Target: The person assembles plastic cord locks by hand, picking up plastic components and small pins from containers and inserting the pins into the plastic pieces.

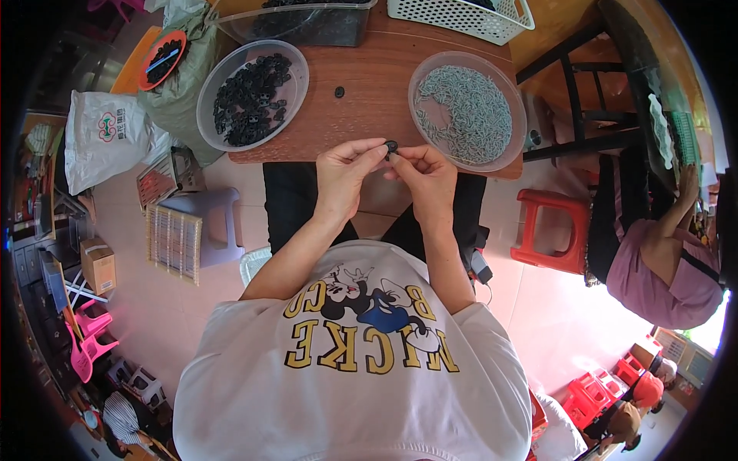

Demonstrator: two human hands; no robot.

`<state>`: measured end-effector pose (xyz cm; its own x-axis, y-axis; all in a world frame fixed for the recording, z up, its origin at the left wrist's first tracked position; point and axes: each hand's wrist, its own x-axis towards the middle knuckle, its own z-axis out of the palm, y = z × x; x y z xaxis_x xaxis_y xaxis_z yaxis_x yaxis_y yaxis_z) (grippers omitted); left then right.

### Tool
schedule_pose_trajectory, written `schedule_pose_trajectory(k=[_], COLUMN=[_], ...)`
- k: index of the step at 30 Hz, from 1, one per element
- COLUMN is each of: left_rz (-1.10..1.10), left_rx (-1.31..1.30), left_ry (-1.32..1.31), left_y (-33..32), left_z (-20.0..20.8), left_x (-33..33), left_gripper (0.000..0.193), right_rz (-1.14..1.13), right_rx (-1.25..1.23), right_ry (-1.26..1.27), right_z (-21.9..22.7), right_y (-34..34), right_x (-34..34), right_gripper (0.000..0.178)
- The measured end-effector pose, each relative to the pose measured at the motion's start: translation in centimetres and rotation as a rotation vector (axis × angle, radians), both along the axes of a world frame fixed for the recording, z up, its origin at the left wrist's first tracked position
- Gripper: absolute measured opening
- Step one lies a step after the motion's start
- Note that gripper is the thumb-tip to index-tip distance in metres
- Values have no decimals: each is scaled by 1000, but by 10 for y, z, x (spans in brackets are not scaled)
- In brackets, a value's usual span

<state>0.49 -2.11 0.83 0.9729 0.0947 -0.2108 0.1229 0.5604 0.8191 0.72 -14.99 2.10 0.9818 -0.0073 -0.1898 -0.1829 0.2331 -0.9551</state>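
The left hand point(344, 170) and the right hand point(429, 180) meet near the surface's point(361, 61) front edge, both pinching one small black part point(391, 146) between thumb and fingertips. Farther off to the left, a clear bowl point(298, 67) holds many black pieces point(250, 100); on the right, a round tub point(517, 115) holds silvery screws point(473, 111). A single loose piece point(339, 92) lies between these two containers, touching neither.

The desk point(357, 65) carries two round bowls point(297, 104), one clear bin point(307, 29), one white basket point(461, 21) and one loose black piece point(339, 92), while one more piece point(390, 145) is held. The bowls' black parts point(246, 100) and silvery bits point(477, 115) are too many to count.
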Motion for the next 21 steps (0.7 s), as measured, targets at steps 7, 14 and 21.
schedule_pose_trajectory(k=[7,14,21], left_rz=[-57,-183,-164], left_rx=[56,229,296], left_ry=[-13,-68,-121], left_y=[6,16,19], left_z=[-5,-1,1], left_x=[-2,-6,-9], left_gripper=[16,29,30], right_rz=[26,84,160], right_rx=[1,-40,-36], right_ry=[-39,-63,-90], right_z=[-1,-2,-7], right_y=[1,-2,-7], right_x=[-1,-2,-2], right_gripper=[25,29,29])
